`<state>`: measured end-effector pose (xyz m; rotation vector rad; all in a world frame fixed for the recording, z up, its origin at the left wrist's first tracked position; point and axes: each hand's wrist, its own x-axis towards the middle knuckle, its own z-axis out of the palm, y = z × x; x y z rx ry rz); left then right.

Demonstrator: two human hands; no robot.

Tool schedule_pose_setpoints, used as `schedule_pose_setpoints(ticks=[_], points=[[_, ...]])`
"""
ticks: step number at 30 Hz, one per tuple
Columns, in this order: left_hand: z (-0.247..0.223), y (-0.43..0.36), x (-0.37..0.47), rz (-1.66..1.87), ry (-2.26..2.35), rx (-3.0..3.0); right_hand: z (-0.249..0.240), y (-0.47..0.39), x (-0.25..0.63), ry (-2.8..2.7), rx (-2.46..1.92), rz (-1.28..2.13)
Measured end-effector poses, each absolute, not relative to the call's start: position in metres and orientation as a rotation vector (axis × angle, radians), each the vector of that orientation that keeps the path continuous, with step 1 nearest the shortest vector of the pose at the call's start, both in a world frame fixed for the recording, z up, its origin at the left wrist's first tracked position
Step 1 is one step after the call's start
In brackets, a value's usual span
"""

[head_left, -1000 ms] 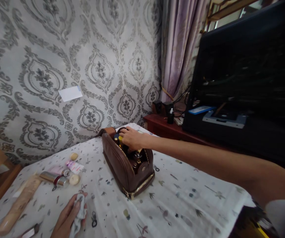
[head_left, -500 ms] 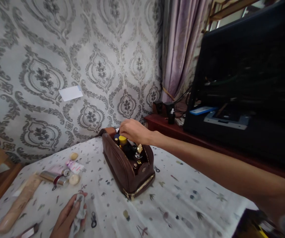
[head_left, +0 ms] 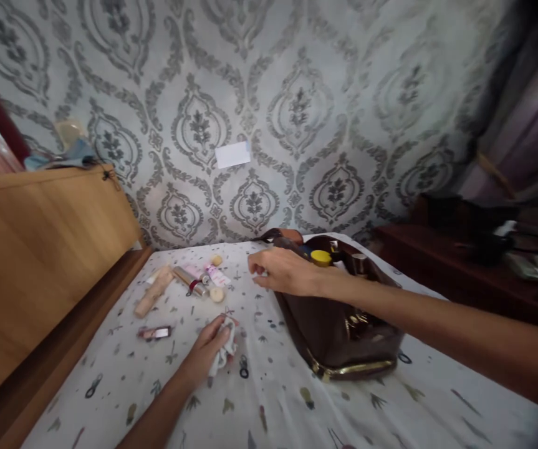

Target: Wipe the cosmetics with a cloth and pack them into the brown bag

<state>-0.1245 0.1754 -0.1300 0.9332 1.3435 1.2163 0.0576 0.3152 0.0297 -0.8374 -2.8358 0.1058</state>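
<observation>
My left hand [head_left: 210, 346], low in the middle, is closed around a crumpled white cloth [head_left: 224, 352]. My right hand [head_left: 285, 271] hovers by the left side of a brown leather cosmetic bag [head_left: 308, 330]; its fingers curl loosely, thumb apart, and nothing shows between them. The bag stands open, with a yellow-capped container [head_left: 321, 257] and other small bottles inside, partly hidden by my right forearm. Left of my hands lie a pink-white tube [head_left: 217, 274], a silver tube [head_left: 189, 280], a beige bottle [head_left: 155, 292], two small round cream-coloured pieces [head_left: 217, 294] and a lip gloss tube [head_left: 154, 332].
A white cloth with printed plants [head_left: 269, 405] covers the surface. A wooden board [head_left: 48, 249] borders it on the left, patterned wallpaper [head_left: 254, 199] behind. At the right stands a dark red cabinet [head_left: 404, 240] with small items on it.
The view has swung left. My right hand has come out from over the bag's opening to its left side. My left hand still holds the cloth.
</observation>
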Motion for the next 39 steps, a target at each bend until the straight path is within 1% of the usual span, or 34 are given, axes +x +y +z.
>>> schedule_pose_setpoints(ticks=[4,9,13,19,23,26,30,33,39], points=[[-0.132,0.178,-0.126,1.213,1.312,0.934,0.015,0.351,-0.01,-2.928,-0.834,0.143],[-0.131,0.18,-0.129,1.214,1.212,1.0,-0.024,0.388,-0.085,-2.978,-0.873,0.047],[-0.13,0.182,-0.131,1.242,1.154,1.004,-0.053,0.407,-0.127,-2.983,-0.919,-0.033],[-0.134,0.188,-0.137,1.208,1.095,1.028,-0.083,0.426,-0.154,-2.955,-1.033,-0.062],[-0.134,0.188,-0.139,1.201,1.078,1.026,-0.078,0.421,-0.151,-2.88,-1.105,-0.122],[-0.134,0.188,-0.139,1.198,1.053,1.036,-0.068,0.402,-0.147,-2.893,-1.042,-0.135],[-0.134,0.187,-0.14,1.201,1.048,1.047,-0.058,0.368,-0.148,-3.084,-0.969,-0.026],[-0.133,0.186,-0.14,1.221,1.032,1.053,-0.052,0.347,-0.15,-3.171,-0.966,0.13],[-0.134,0.185,-0.139,1.249,1.026,1.071,-0.033,0.323,-0.155,-3.103,-0.737,0.722]])
